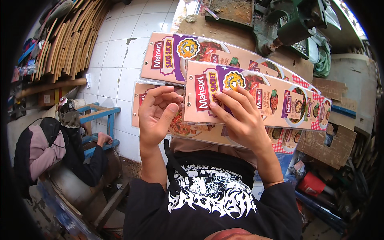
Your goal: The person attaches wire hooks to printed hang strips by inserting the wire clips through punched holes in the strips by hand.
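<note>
A long printed sign (262, 94) lies across my lap and the bench, pink and purple with food pictures, a clear glossy cover and metal eyelets at its left end. My right hand (244, 120) lies flat on its face, fingers spread. Close to the sign's left edge, by the eyelets, my left hand (158, 114) has its fingers curled in toward the thumb. Something thin and clear seems to be at the fingertips; I cannot make it out. Under the top sign rests a similar sign (180, 127), and another similar sign (160, 60) lies beyond it.
A green machine with a metal column (288, 36) stands on the wooden bench (196, 28) at the back right, beside a dark metal tray (232, 12). Cut boards (68, 44) lean at the far left. A person (52, 144) sits at the left near a blue frame (112, 120).
</note>
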The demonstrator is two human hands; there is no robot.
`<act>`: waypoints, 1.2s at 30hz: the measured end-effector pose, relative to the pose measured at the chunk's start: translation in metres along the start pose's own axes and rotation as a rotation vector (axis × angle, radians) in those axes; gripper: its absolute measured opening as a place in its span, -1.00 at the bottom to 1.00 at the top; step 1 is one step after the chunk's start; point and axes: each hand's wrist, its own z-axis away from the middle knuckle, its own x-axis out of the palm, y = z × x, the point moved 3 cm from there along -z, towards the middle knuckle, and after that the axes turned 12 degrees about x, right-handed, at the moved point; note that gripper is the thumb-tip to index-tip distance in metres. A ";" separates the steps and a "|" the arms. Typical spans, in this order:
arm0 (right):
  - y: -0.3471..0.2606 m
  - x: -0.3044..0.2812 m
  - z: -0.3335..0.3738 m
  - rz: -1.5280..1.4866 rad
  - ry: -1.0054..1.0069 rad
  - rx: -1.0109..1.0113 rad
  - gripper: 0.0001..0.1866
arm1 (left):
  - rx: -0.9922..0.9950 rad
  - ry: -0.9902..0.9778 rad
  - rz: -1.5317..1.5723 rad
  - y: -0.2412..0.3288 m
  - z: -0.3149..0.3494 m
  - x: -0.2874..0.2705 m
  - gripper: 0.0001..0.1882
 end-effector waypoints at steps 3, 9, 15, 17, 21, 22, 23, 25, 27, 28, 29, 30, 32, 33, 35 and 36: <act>-0.001 -0.001 -0.001 -0.003 0.007 -0.002 -0.46 | -0.018 0.049 0.112 -0.009 0.010 -0.003 -0.68; -0.001 -0.002 -0.001 -0.001 0.014 -0.014 -0.47 | -0.095 0.086 0.147 -0.018 0.019 -0.002 -0.70; -0.001 -0.002 0.000 -0.003 0.017 -0.012 -0.48 | -0.106 0.115 0.163 -0.019 0.015 0.004 -0.73; -0.002 -0.003 0.000 -0.005 0.021 -0.011 -0.48 | -0.150 0.167 0.274 -0.020 0.015 0.005 -0.74; -0.005 -0.004 0.000 0.012 0.018 -0.014 -0.53 | -0.169 0.181 0.296 -0.019 0.016 0.007 -0.75; -0.005 -0.004 0.001 0.028 0.018 -0.014 -0.55 | -0.163 0.179 0.299 -0.020 0.015 0.008 -0.74; -0.006 -0.005 0.001 0.027 0.018 -0.015 -0.55 | -0.156 0.178 0.300 -0.019 0.016 0.008 -0.74; -0.006 -0.005 0.003 0.068 0.005 -0.050 -0.58 | -0.165 0.171 0.279 -0.018 0.014 0.008 -0.73; -0.008 -0.006 0.003 0.075 0.000 -0.060 -0.59 | -0.172 0.165 0.256 -0.017 0.013 0.006 -0.73; -0.009 -0.006 0.003 0.083 -0.005 -0.069 -0.60 | -0.204 0.158 0.282 -0.017 0.013 0.006 -0.73; -0.009 -0.007 0.004 0.084 -0.005 -0.069 -0.60 | -0.236 0.149 0.310 -0.018 0.012 0.006 -0.73; -0.010 -0.007 0.004 0.091 -0.006 -0.072 -0.60 | -0.236 0.149 0.311 -0.018 0.011 0.006 -0.73; -0.010 -0.008 0.005 0.097 -0.006 -0.075 -0.61 | -0.305 0.132 0.394 -0.018 0.010 0.007 -0.72; -0.009 -0.008 0.005 0.086 0.001 -0.077 -0.61 | -0.305 0.132 0.394 -0.018 0.010 0.006 -0.72; -0.009 -0.009 0.005 0.075 0.009 -0.079 -0.61 | -0.393 0.108 0.538 -0.023 0.011 0.005 -0.72; -0.009 -0.009 0.005 0.072 0.009 -0.080 -0.60 | -0.393 0.107 0.539 -0.025 0.011 0.006 -0.72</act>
